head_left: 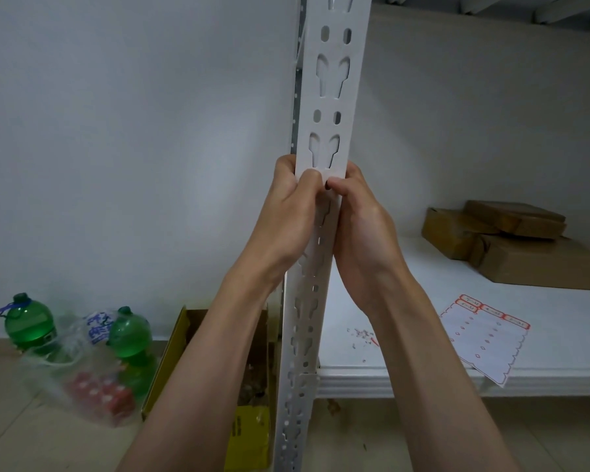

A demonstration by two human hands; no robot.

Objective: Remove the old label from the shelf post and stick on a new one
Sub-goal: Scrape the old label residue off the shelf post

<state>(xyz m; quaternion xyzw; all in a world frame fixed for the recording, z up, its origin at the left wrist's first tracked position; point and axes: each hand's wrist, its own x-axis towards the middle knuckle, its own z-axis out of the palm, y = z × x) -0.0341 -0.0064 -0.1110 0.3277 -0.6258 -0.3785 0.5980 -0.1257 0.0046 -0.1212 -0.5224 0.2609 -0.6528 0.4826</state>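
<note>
- Left hand (286, 202): gripping the shelf post (331, 107) from its left edge, fingers curled round behind, thumb pressing on the front face.
- Right hand (358, 206): gripping the same post from its right edge, thumb tip meeting the left thumb at the middle of the face.
- Label on the post: lying hidden under the two thumbs, if present at all; old or new cannot be told, since nothing of it is showing.
- Shelf post: standing upright, white, slotted, running above and below the fingers.
- Yellow cardboard box (249, 434): sitting on the floor below the fingers, left of the post foot.
- Paper scraps (360, 333): lying on the white shelf (406, 373) below and right of the fingers, likely peelings.
- Label sheet (484, 338): lying on the shelf to the right, well apart from the fingers, one corner overhanging the front edge.
- Green bottles (29, 321) and plastic bag (82, 376): resting on the floor far left of the fingers.
- Brown parcels (511, 240): stacking at the shelf back, far right.
- Risk, judged: thumbs pressing over the slot cut-outs could be creasing a label or bridging it across a hole, leaving it bubbling; leftover adhesive could be weakening the bond; the overhanging sheet could be slipping off if an arm brushes it.
</note>
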